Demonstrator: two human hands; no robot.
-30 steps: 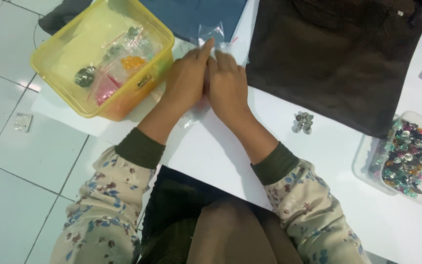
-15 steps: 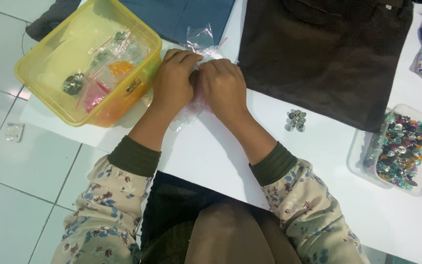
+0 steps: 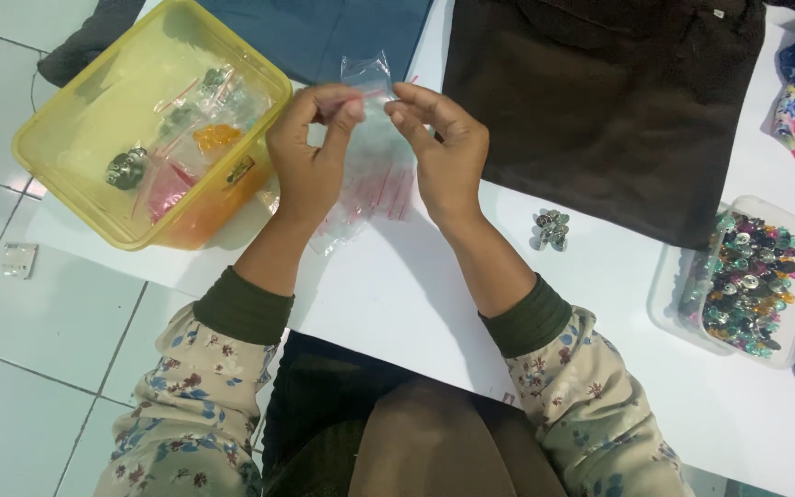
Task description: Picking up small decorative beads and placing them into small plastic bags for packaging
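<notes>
Head view: the left hand (image 3: pixel 310 161) and the right hand (image 3: pixel 443 152) each pinch, between thumb and fingertips, an upper edge of a small clear zip bag (image 3: pixel 367 78), held raised above a loose pile of similar clear bags (image 3: pixel 374 193) on the white table (image 3: pixel 397 294); half a second earlier both hands were pressed together low over that pile, so one bag has since been lifted and separated from it, and its mouth now appears ready to be parted; to the left stands a yellow tub (image 3: pixel 57 129) holding filled packets; to the right lie a small cluster of metal buttons (image 3: pixel 550 229), a dark cloth (image 3: pixel 600 101) and a clear tray of coloured beads (image 3: pixel 747 281).
</notes>
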